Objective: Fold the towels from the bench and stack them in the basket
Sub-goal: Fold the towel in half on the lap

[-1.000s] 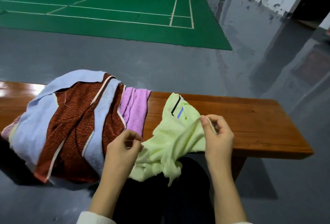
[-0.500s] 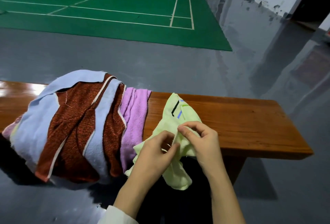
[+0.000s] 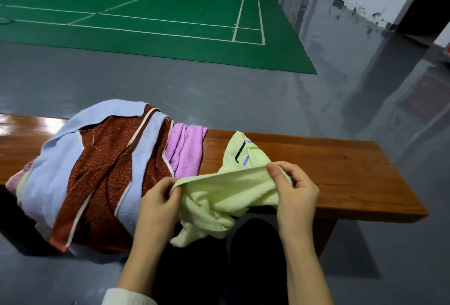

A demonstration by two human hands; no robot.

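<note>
Holding pale green towel (image 3: 231, 188) at lower centre of frame, over the near edge of wooden bench (image 3: 341, 166). Stretching its top hem into a taut band between both hands. Pinching left end of that hem with left hand (image 3: 158, 197), thumb and fingers curled tight on the cloth. Gripping right end with right hand (image 3: 294, 188), thumb on top, fingers curled narrow round bunched fabric. Letting the rest of the towel hang crumpled below the hem, lowest corner dangling past the bench edge in front of dark trousers (image 3: 255, 256). Leaving one corner, striped black, green and blue, lying on the bench top just above the right hand.

Noting, left of centre, a heap on the same bench: pink towel (image 3: 186, 149) just beside the green one, then brown towel (image 3: 109, 158) with pale edging draped over the near edge, light blue towel (image 3: 48, 166) running across and under it. Noting white sleeve (image 3: 121, 297) at bottom edge, on the left forearm. Noting grey floor (image 3: 219, 100) beyond the bench across mid-frame, and green court (image 3: 146, 24) with white lines filling upper left.
</note>
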